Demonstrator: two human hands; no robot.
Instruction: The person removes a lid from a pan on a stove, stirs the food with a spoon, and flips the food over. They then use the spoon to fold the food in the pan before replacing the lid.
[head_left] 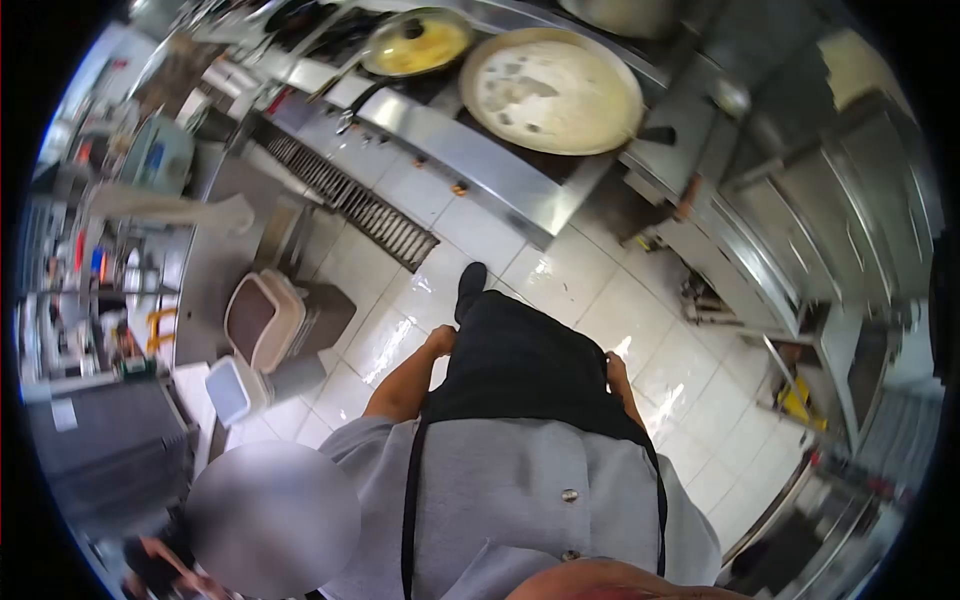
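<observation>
My left hand (440, 340) hangs beside the black apron (530, 365), at its left edge. It looks rounded, but its fingers are too small and turned away to make out. On the other side, my right hand (614, 368) hangs close to the apron's right edge, partly hidden by the cloth. No object shows in either hand. Ahead of me, out of reach of both hands, a wide pan (555, 92) with creamy white contents sits on the stove. Left of it stands a smaller lidded pan (417, 42) with yellow food under a glass lid.
A steel stove front (470, 160) runs ahead, with a floor drain grate (345, 190) below left. Plastic bins (265, 320) stand at left near a steel counter (240, 185). Steel drawers (800, 220) line the right. Another person's arm (170, 560) shows at lower left. White tiles (600, 280) look shiny.
</observation>
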